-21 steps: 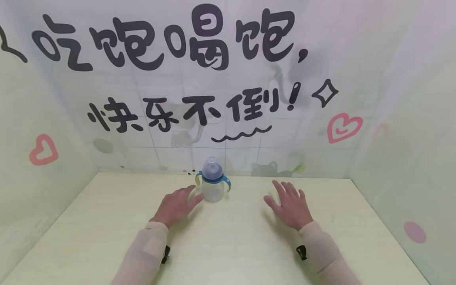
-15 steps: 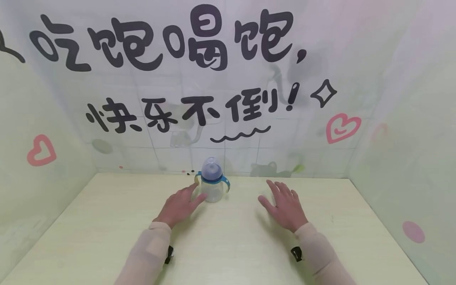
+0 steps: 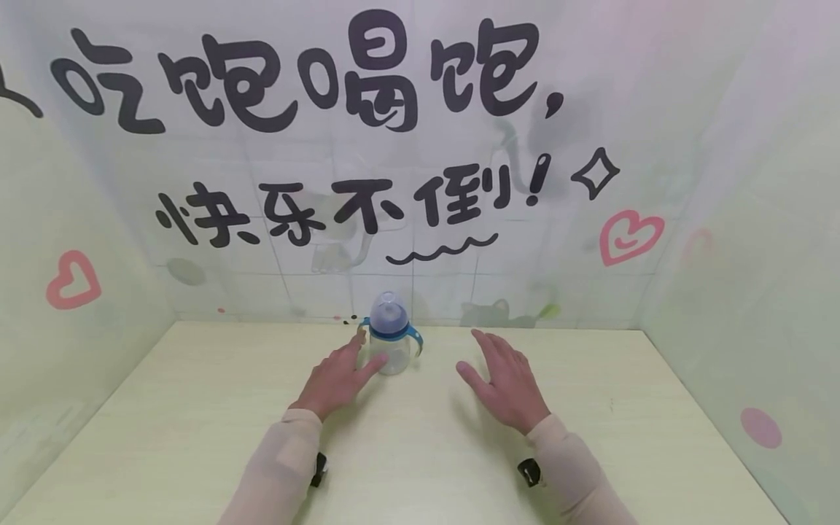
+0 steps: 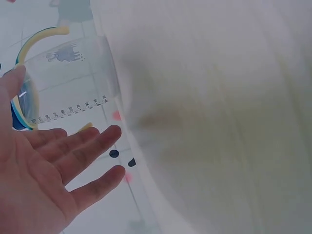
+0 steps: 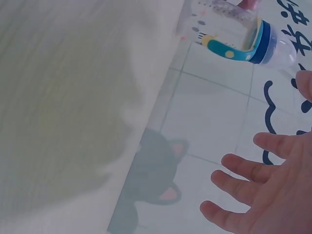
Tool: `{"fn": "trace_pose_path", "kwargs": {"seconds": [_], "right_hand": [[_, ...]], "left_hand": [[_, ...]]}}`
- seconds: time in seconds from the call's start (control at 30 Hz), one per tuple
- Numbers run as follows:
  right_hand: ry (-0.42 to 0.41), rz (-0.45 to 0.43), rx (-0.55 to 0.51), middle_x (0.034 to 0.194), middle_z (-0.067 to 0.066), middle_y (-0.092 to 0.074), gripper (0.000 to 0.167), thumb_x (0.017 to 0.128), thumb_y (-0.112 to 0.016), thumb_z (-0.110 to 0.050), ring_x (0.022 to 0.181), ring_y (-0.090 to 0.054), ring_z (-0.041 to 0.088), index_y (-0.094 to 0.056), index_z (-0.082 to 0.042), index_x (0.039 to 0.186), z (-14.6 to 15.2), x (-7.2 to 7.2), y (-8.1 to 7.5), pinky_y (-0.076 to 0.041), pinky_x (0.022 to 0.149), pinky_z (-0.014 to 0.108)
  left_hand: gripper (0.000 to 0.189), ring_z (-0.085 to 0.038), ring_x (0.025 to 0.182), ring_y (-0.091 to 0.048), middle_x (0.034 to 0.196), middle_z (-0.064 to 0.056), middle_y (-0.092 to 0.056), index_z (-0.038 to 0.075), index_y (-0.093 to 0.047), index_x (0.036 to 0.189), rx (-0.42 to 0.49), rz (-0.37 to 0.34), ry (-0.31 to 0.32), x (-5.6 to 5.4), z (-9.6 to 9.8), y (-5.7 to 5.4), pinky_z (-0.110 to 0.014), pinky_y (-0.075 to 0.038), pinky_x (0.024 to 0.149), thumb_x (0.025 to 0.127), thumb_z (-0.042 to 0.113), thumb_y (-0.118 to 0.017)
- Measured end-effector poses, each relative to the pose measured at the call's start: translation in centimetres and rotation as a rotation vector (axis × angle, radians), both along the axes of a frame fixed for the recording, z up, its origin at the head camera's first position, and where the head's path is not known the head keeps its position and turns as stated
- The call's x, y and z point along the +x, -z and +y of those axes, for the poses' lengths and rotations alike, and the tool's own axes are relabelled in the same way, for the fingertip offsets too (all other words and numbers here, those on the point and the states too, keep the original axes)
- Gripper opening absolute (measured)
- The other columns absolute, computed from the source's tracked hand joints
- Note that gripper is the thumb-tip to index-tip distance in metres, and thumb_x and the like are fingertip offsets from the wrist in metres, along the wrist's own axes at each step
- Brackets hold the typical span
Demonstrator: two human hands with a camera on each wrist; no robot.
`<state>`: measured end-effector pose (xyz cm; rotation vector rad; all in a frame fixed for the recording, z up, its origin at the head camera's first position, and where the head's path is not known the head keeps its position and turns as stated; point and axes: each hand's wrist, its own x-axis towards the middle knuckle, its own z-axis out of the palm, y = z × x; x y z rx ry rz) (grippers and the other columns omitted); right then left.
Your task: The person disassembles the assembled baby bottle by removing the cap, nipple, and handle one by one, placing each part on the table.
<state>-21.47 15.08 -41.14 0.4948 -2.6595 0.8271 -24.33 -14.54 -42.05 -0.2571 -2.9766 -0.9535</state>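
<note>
A clear baby bottle (image 3: 390, 354) with a translucent lilac cap, a blue collar and two curved handles stands upright near the back of the table. My left hand (image 3: 337, 380) is at its left side, fingers spread by the left handle and thumb in front of the body. In the left wrist view the bottle (image 4: 73, 78) shows printed measuring marks, and the left hand's fingers are extended beside it. My right hand (image 3: 505, 383) hovers apart from the bottle on its right, palm turned inward. The right wrist view shows its fingers (image 5: 243, 187) spread and holding nothing.
The pale wooden table (image 3: 420, 467) meets a printed back wall (image 3: 433, 292) just behind the bottle. Side walls (image 3: 741, 306) rise at the left and right. Dark cuffs of camera gear (image 3: 529, 472) sit under the wrists.
My right hand has moved left toward the bottle. My left hand has shifted slightly right, its thumb now overlapping the bottle's front. The bottle stays in place on the table.
</note>
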Motion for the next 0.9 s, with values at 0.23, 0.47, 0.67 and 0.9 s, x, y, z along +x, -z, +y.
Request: {"fn": "trace_pose_path", "kwargs": {"seconds": [0.23, 0.47, 0.67, 0.9], "right_hand": [[-0.014, -0.007, -0.073, 0.148, 0.013, -0.049, 0.062, 0.101, -0.052, -0.047, 0.137, -0.043, 0.033, -0.043, -0.01, 0.15, -1.1, 0.2, -0.6, -0.033, 0.108, 0.061], [-0.029, -0.062, -0.161, 0.153, 0.01, -0.043, 0.063, 0.101, -0.05, -0.048, 0.141, -0.039, 0.032, -0.039, -0.011, 0.152, -2.3, 0.5, -1.1, -0.03, 0.112, 0.06], [-0.037, -0.103, -0.22, 0.154, 0.008, -0.041, 0.064, 0.101, -0.05, -0.049, 0.142, -0.037, 0.031, -0.037, -0.014, 0.153, -3.1, 0.7, -1.3, -0.028, 0.113, 0.062], [-0.047, -0.115, -0.281, 0.154, 0.007, -0.042, 0.063, 0.101, -0.051, -0.048, 0.142, -0.038, 0.029, -0.038, -0.014, 0.152, -3.6, 0.9, -2.1, -0.027, 0.113, 0.062]], "left_hand": [[0.083, -0.045, 0.129, -0.05, 0.145, -0.021, -0.05, 0.004, -0.022, 0.157, 0.015, 0.022, -0.005, -0.3, 0.7, 0.1, -0.067, -0.041, 0.1, 0.099, 0.057, -0.05], [0.082, -0.044, 0.126, -0.053, 0.143, -0.021, -0.052, 0.008, -0.026, 0.154, 0.076, 0.029, -0.012, -0.5, 1.2, 0.5, -0.065, -0.043, 0.099, 0.096, 0.059, -0.054], [0.084, -0.043, 0.124, -0.055, 0.141, -0.021, -0.054, 0.007, -0.028, 0.152, 0.131, 0.039, -0.036, -0.7, 1.7, 0.9, -0.065, -0.044, 0.097, 0.094, 0.061, -0.057], [0.082, -0.045, 0.124, -0.054, 0.142, -0.021, -0.052, 0.006, -0.032, 0.147, 0.166, 0.035, -0.074, -1.0, 2.2, 1.0, -0.066, -0.044, 0.097, 0.092, 0.06, -0.06]]}}
